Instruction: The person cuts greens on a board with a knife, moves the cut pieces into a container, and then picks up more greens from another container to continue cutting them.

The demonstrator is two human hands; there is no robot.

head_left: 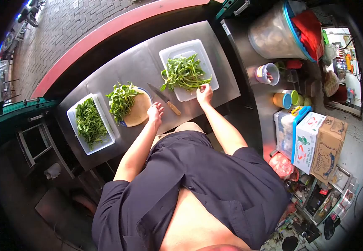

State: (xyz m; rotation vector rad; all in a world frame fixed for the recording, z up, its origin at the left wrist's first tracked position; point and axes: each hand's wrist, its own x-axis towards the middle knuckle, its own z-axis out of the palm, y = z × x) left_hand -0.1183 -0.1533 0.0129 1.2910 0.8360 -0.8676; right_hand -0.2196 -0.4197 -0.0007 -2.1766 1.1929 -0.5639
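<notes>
My right hand (205,94) is at the near edge of a white plastic tray (210,62), its fingers closed at the stem ends of a pile of leafy greens (183,72). Beside the round wooden cutting board (141,105), my left hand (155,113) is raised with its fingers curled in; whatever they may hold is too small to make out. A bunch of leafy greens (123,100) covers the board's left part. Between my hands lies a knife (164,99) with a wooden handle, touched by neither. At the left, another white tray (111,133) contains cut greens (90,123).
All this rests on a steel table (137,62). To the right, a side counter (242,54) carries a large clear tub (269,35), a small bucket (267,74), lidded jars (282,100) and cardboard boxes (327,146). Brick paving (74,35) lies beyond a red ledge (102,33).
</notes>
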